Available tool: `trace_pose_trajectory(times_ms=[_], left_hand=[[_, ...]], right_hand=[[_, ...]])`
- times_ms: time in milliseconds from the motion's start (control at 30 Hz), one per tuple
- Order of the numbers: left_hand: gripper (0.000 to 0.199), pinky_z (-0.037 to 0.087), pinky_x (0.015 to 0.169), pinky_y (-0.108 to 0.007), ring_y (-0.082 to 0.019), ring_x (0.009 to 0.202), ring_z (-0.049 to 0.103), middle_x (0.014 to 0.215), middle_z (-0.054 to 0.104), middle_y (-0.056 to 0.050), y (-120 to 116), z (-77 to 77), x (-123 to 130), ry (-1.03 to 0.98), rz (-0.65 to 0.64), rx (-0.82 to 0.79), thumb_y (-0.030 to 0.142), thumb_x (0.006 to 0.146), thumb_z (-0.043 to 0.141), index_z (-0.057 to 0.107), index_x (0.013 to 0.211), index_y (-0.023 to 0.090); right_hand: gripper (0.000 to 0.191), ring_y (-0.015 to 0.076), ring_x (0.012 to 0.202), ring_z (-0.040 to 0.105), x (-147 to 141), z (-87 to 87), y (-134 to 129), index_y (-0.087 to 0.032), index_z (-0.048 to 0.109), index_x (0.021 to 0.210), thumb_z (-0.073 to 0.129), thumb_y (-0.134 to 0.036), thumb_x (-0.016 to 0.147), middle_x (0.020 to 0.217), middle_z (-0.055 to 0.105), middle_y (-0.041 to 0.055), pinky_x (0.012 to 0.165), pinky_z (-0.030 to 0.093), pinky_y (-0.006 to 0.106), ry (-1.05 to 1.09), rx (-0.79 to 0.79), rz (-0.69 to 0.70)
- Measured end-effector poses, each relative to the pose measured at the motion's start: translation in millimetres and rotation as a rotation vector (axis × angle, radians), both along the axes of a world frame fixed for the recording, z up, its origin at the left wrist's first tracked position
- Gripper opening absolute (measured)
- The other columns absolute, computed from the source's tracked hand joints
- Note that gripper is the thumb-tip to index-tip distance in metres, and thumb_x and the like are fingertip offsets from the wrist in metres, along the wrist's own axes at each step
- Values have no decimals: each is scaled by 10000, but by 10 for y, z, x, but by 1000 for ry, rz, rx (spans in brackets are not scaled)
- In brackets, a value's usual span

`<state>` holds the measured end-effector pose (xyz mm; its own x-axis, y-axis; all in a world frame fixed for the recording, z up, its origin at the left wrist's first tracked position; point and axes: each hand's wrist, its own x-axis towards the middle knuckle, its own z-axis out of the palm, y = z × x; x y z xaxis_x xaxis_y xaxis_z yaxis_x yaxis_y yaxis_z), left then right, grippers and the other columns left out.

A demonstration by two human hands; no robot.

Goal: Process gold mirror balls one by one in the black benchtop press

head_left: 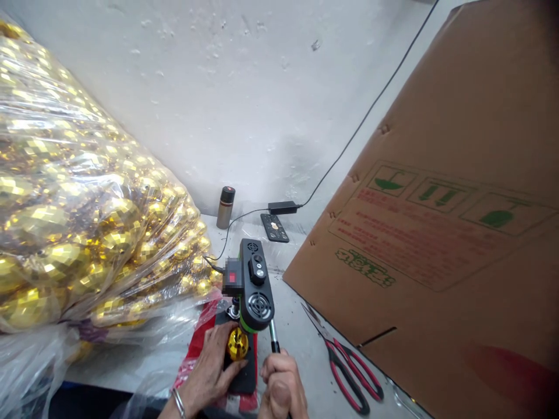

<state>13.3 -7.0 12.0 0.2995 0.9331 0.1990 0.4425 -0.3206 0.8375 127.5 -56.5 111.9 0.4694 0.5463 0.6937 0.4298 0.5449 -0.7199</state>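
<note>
My left hand (pixel 212 364), with a silver bracelet at the wrist, holds a small gold faceted ball (pixel 238 344) between thumb and fingers. The ball sits under the head of a black machine (pixel 257 285) with round vents and knobs, over its dark base plate (pixel 244 381). To the right of the ball, my right hand (pixel 283 384) is closed around the black-ended metal lever (pixel 273 337) of the machine. Red material (pixel 198 337) lies beneath the base.
A clear bag of gold balls (pixel 109 233) fills the left. A large cardboard box (pixel 458 203) leans at right, beside red-and-black scissors (pixel 349 372). Near the wall are a bottle (pixel 225 208), a dark phone-like item (pixel 275 227) and a power adapter (pixel 282 208) with its cable.
</note>
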Motion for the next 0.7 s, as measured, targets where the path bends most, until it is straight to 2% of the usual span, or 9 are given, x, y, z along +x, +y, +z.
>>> trace_pose_trajectory(times_ms=[233,333,500,700], left_hand=[[507,548,1049,-588,-374,1169,635,1294,698,-175,10,-12,-4,-5,0,5,349,925,715,595,1397,207],[505,544,1049,-590,-368,1172,629,1297,693,-171,8,-26,-3,0,1,4,339,933,705,587,1407,211],[495,544,1046,-575,-358,1163,625,1295,691,-163,1,-55,16,7,11,0,328,937,703,587,1406,222],[518,533,1066,-577,-363,1183,624,1310,685,-160,6,-45,19,-31,-1,-14,330,922,716,579,1410,223]], right_hand=[[416,104,606,491,-16,-15,42,-227,469,711,382,-291,1113,705,522,-57,927,507,310,-14,54,-49],[450,92,578,474,0,-24,112,-222,446,686,386,-318,1121,679,507,-60,866,521,281,-47,113,-58],[499,68,480,430,34,-29,258,-220,410,623,380,-263,1119,587,465,-77,758,523,223,-96,284,-96],[499,70,459,419,11,-112,314,-222,393,608,354,-224,1106,574,453,-75,732,520,246,-52,319,-97]])
